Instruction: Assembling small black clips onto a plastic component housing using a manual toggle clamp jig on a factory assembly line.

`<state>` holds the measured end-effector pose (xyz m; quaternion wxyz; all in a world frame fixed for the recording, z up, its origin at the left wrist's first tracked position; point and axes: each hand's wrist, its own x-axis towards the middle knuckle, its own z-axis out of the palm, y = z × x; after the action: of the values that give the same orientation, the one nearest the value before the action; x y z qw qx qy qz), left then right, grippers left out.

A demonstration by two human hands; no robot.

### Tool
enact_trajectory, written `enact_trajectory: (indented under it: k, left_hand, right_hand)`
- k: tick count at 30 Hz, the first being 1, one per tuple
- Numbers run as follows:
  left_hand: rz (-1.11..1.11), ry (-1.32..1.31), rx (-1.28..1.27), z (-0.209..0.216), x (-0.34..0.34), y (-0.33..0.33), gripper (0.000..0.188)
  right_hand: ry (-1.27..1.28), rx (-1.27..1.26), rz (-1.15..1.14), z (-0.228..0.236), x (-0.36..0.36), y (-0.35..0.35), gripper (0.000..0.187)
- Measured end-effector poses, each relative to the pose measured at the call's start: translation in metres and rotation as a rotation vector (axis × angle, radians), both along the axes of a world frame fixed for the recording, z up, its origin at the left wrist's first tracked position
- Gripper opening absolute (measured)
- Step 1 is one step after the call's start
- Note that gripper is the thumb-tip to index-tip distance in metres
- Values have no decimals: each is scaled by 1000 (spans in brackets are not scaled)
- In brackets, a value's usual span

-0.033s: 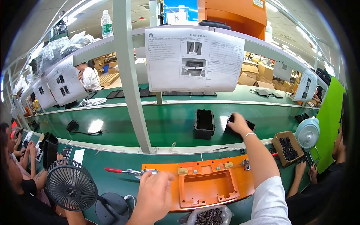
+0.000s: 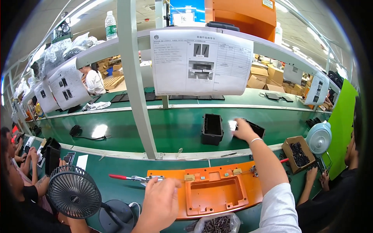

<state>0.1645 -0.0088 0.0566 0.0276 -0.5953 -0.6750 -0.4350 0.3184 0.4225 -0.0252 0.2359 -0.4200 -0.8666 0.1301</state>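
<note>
On the far green surface my right hand point(image 2: 245, 131) is closed on the left edge of a black plastic case point(image 2: 255, 128), which lies tilted with much of it behind the fingers. Just left of it stands an open black box point(image 2: 212, 128) with a deep hollow. My left hand point(image 2: 160, 202) has its fingers curled, beside the metal toggle clamp point(image 2: 144, 178) with a red handle; whether it holds anything is hidden. Between my arms sits an orange fixture point(image 2: 215, 190) with a rectangular recess.
A clear bag of dark screws point(image 2: 217, 224) lies at the near edge. A black fan point(image 2: 74, 198) stands left, a carton of black parts point(image 2: 298, 153) right, beside a light-blue fan point(image 2: 318, 138). A white post point(image 2: 140, 85) rises ahead. Co-workers sit on both sides.
My right hand has shifted slightly left and down, and more of the black case shows beside it. My left hand has stayed in place.
</note>
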Motion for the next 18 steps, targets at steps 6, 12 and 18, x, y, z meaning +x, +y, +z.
enact_trajectory:
  k: [6, 12, 18]
  left_hand:
    - [-24, 37, -111, -2, -2, -4, 10]
    - [-29, 157, -209, -1, 1, -1, 36]
    - [-60, 137, -50, -14, 1, 15, 82]
  right_hand:
    - [-808, 53, 198, 9, -73, -63, 40]
    - [-523, 223, 260, 39, -90, -94, 13]
    - [66, 10, 431, 105, -67, -184, 17]
